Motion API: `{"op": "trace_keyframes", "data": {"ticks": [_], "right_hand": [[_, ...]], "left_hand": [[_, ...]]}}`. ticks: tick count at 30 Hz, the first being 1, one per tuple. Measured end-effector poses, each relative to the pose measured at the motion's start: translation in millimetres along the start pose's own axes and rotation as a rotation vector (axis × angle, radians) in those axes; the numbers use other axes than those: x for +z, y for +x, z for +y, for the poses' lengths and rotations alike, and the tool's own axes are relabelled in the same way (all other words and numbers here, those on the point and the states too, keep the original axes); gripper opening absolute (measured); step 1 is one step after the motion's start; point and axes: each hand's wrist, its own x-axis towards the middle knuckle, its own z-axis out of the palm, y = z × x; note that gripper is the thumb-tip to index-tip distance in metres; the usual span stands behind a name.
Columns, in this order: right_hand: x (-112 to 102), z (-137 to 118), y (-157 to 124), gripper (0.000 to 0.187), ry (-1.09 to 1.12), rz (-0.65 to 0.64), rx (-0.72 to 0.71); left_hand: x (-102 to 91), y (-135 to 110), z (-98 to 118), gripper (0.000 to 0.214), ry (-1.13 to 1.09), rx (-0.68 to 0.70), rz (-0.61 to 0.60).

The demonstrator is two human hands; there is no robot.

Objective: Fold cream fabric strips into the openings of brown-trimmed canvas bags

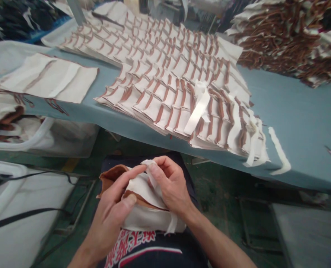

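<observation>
A cream fabric piece with brown lining rests on my lap, folded so that a brown opening shows at its left end. My left hand grips it, thumb on the near fold and index finger stretched toward the right fingertips. Between the thumb and fingers of my right hand is pinched a white fabric strip, lying over the top of the piece. A loose strip end hangs at the lower right of the piece. Part of the strip is hidden behind my right hand.
Rows of overlapping cream and brown pieces cover much of the blue table. White strips lie on them. One flat panel is at the left, a tall pile at the back right. White bins stand left.
</observation>
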Motion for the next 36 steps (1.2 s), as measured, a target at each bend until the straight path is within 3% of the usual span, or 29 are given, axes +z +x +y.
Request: {"op": "trace_keyframes", "data": {"ticks": [5,10,14,21,27,31,36], "right_hand": [[4,48,-20,0.055,0.031,0.093,0.190],[7,69,-33,0.060,0.069,0.099,0.309],[5,61,-27,0.057,0.040,0.054,0.277],[-16,12,-9,0.041,-0.183,-0.084,0.104],[-4,-48,-35,0.029,-0.358,-0.187,0.124],[10,-58,-38,0.022,-0.485,-0.170,0.022],[6,-53,-26,0.023,-0.570,-0.107,-0.099]], "left_hand": [[-6.4,-15,-16,0.079,0.002,-0.244,0.113],[-9.0,-30,-23,0.067,-0.107,-0.414,0.212],[-17.8,-31,-20,0.048,-0.086,-0.447,0.105],[-37.6,-11,-22,0.047,0.063,-0.180,-0.123],[-37.0,6,-17,0.044,0.165,0.071,-0.186],[-27.6,12,-5,0.039,0.115,0.171,-0.175],[-18.6,18,13,0.041,0.129,0.217,-0.210]]}}
